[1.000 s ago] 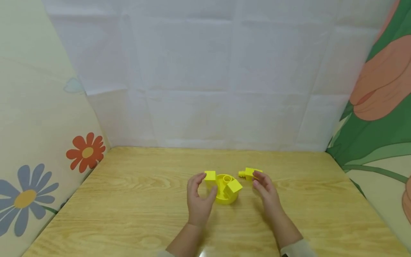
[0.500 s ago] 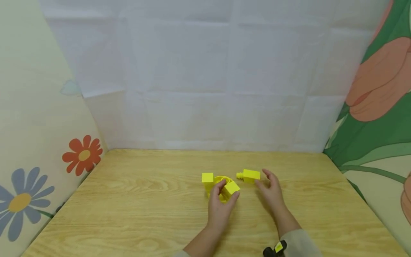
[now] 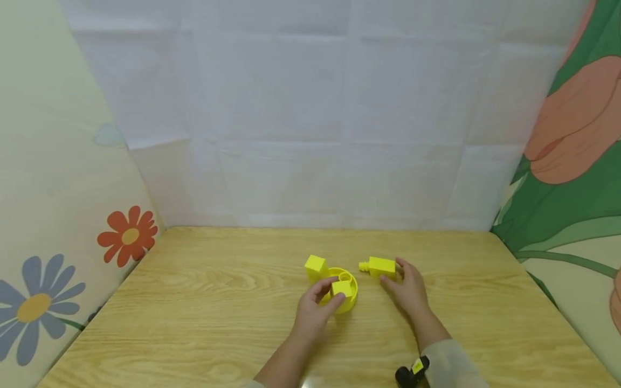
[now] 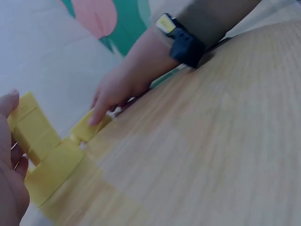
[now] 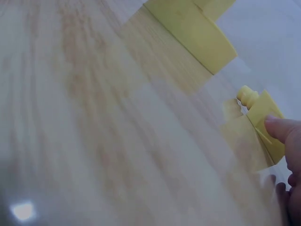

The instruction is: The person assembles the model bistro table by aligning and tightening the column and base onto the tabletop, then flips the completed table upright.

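Observation:
A round yellow dish with a ring inside stands on the table. My left hand pinches a yellow rectangular block upright in the dish, thumb on the near side. Another upright yellow block stands at the dish's far left edge. Right of the dish lies a yellow bottle-shaped block, its ridged neck towards the dish. My right hand holds its right end between thumb and fingers. In the right wrist view the thumb presses on the bottle-shaped block; the other fingers are mostly hidden.
The wooden table ends at a white cloth behind. Flower-printed cloths flank it, the left one and the right one. A black wrist device sits at the right sleeve.
My left hand went from the far-left block to the near block and now turns it with the dish slightly leftward. My right hand stays at the bottle-shaped block, which has shifted slightly.

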{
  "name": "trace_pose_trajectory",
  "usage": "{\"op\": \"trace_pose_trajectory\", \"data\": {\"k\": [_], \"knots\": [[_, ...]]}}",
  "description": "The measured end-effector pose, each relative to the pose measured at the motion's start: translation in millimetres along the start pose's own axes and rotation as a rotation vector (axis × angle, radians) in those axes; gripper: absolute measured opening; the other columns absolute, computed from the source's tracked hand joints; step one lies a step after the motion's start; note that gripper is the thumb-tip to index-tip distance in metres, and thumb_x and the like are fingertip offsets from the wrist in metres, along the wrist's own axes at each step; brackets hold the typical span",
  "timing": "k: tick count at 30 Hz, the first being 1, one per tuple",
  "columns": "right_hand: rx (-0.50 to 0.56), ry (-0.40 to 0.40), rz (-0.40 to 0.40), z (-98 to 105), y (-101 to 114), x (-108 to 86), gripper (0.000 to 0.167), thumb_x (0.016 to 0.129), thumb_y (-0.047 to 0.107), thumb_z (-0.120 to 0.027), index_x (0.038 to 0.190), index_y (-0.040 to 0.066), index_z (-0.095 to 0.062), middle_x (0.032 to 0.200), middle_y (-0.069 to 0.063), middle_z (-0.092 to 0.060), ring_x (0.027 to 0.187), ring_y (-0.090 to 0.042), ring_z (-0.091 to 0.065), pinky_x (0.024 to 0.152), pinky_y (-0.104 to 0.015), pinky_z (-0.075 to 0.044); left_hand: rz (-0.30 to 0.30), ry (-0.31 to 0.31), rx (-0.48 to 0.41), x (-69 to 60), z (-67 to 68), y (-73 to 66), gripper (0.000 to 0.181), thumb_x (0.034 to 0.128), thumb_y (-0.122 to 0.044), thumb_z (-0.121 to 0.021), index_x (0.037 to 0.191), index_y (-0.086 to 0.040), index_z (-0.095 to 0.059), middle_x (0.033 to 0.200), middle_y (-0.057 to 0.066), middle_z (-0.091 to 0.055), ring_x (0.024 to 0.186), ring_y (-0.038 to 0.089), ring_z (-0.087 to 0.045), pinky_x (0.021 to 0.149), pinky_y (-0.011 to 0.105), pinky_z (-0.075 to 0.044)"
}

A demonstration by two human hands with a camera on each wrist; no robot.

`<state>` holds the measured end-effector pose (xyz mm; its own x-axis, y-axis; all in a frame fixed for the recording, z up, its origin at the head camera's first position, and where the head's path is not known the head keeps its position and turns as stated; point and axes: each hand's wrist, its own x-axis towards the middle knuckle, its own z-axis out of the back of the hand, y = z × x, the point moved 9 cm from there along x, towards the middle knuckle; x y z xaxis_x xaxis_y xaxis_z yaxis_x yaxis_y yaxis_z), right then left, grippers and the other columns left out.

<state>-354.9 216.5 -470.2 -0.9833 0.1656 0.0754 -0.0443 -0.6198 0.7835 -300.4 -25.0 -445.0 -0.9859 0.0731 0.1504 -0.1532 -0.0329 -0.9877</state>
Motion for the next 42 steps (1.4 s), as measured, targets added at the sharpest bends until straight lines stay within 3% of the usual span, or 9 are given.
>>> {"op": "trace_pose_trajectory", "data": {"k": [3, 6, 9, 12, 17, 23, 28, 35, 42], "knots": [[-0.067, -0.018, 0.020, -0.3, 1.8, -0.7, 0.068, 0.089, 0.029, -0.070, 0.142, -0.002, -0.042, 0.145, -0.029, -0.043, 0.134, -0.046, -0.039, 0.114, -0.059, -0.031, -0.009, 0.060, 0.007, -1.2, 11.3, 1.1, 0.038, 0.0916, -0.012, -0.067, 0.127, 0.000, -0.061, 0.133, 0.017, -0.061, 0.129, 0.031, -0.052, 0.113, 0.043, -0.039], [-0.112, -0.033, 0.033, 0.1, 3.3, -1.3, 0.061, 0.089, 0.027, -0.071, 0.136, -0.004, -0.047, 0.139, -0.029, -0.049, 0.130, -0.045, -0.044, 0.111, -0.058, -0.034, -0.022, 0.094, -0.037, -1.5, 20.7, 1.1, 0.038, 0.0939, -0.009, -0.062, 0.130, 0.001, -0.058, 0.134, 0.018, -0.060, 0.123, 0.012, -0.055, 0.107, 0.024, -0.042], [-0.074, -0.025, 0.017, -0.2, 2.4, -1.8, 0.058, 0.089, 0.029, -0.071, 0.133, -0.002, -0.049, 0.136, -0.028, -0.052, 0.126, -0.043, -0.048, 0.109, -0.056, -0.038, -0.055, 0.100, -0.095, -1.3, 25.2, -1.3, 0.036, 0.0964, -0.007, -0.056, 0.130, 0.005, -0.054, 0.135, 0.024, -0.056, 0.118, 0.000, -0.054, 0.100, 0.013, -0.042], [0.040, 0.005, -0.029, -2.0, -1.2, -2.9, 0.059, 0.091, 0.032, -0.068, 0.135, 0.001, -0.043, 0.141, -0.026, -0.049, 0.130, -0.041, -0.047, 0.110, -0.054, -0.039, -0.075, 0.062, -0.064, 0.2, 27.5, -2.3, 0.034, 0.0960, -0.006, -0.057, 0.127, 0.006, -0.054, 0.133, 0.025, -0.056, 0.119, 0.006, -0.054, 0.102, 0.017, -0.043], [0.329, -0.013, -0.071, 0.8, 0.3, -7.1, 0.058, 0.095, 0.026, -0.065, 0.137, 0.001, -0.034, 0.148, -0.025, -0.043, 0.136, -0.038, -0.043, 0.113, -0.047, -0.039, -0.073, -0.003, 0.124, 1.8, 25.0, -2.6, 0.049, 0.0839, -0.014, -0.077, 0.126, 0.000, -0.056, 0.129, 0.018, -0.057, 0.119, 0.028, -0.054, 0.106, 0.041, -0.043], [0.581, -0.075, -0.071, 4.4, 19.1, -23.0, 0.050, 0.092, 0.008, -0.066, 0.132, 0.000, -0.036, 0.137, -0.018, -0.050, 0.118, -0.020, -0.056, 0.087, -0.013, -0.051, -0.085, -0.025, 0.206, -1.8, 21.6, -2.4, 0.052, 0.0806, -0.016, -0.080, 0.124, -0.002, -0.057, 0.126, 0.015, -0.056, 0.114, 0.028, -0.054, 0.100, 0.044, -0.047], [0.603, -0.073, -0.005, 3.8, 38.9, -35.9, 0.046, 0.089, 0.003, -0.069, 0.128, 0.001, -0.045, 0.117, -0.007, -0.058, 0.095, 0.000, -0.058, 0.079, -0.010, -0.051, -0.085, -0.029, 0.134, -0.3, 26.0, 2.2, 0.051, 0.0837, -0.009, -0.077, 0.130, -0.001, -0.058, 0.127, 0.017, -0.056, 0.116, 0.029, -0.055, 0.103, 0.038, -0.049], [0.578, 0.003, 0.097, -4.1, 59.3, -43.4, 0.048, 0.085, -0.005, -0.071, 0.127, 0.000, -0.049, 0.105, 0.006, -0.063, 0.088, 0.001, -0.060, 0.075, -0.015, -0.054, -0.079, -0.032, 0.006, 1.7, 32.1, 3.2, 0.050, 0.0856, -0.001, -0.072, 0.132, 0.003, -0.055, 0.134, 0.022, -0.057, 0.119, 0.033, -0.058, 0.105, 0.032, -0.047], [0.505, 0.062, 0.098, -13.0, 65.7, -47.7, 0.046, 0.084, -0.001, -0.073, 0.127, 0.002, -0.055, 0.118, -0.015, -0.064, 0.091, -0.004, -0.060, 0.074, -0.017, -0.054, -0.048, -0.020, -0.021, 3.8, 35.1, 6.2, 0.049, 0.0862, -0.001, -0.071, 0.132, 0.002, -0.056, 0.133, 0.021, -0.059, 0.118, 0.030, -0.059, 0.105, 0.029, -0.047]]}}
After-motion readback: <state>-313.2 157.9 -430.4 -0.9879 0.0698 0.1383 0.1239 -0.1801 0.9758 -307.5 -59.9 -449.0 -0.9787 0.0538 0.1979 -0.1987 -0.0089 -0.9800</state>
